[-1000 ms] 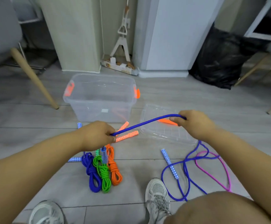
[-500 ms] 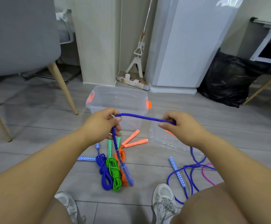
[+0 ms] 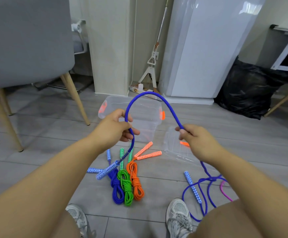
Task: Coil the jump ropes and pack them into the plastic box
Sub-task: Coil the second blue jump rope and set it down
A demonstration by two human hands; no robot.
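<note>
Left hand point(image 3: 115, 127) and right hand point(image 3: 195, 140) grip blue rope point(image 3: 150, 95).

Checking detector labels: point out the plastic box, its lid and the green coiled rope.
plastic box point(image 3: 148, 133), head view, clear front wall.
lid point(image 3: 173, 152), head view, bare left part.
green coiled rope point(image 3: 127, 186), head view, middle of the coil.

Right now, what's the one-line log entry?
step: coiling blue rope | left grip: holds rope | right grip: pinches rope | plastic box: open, lid off | three coils: on floor
</note>
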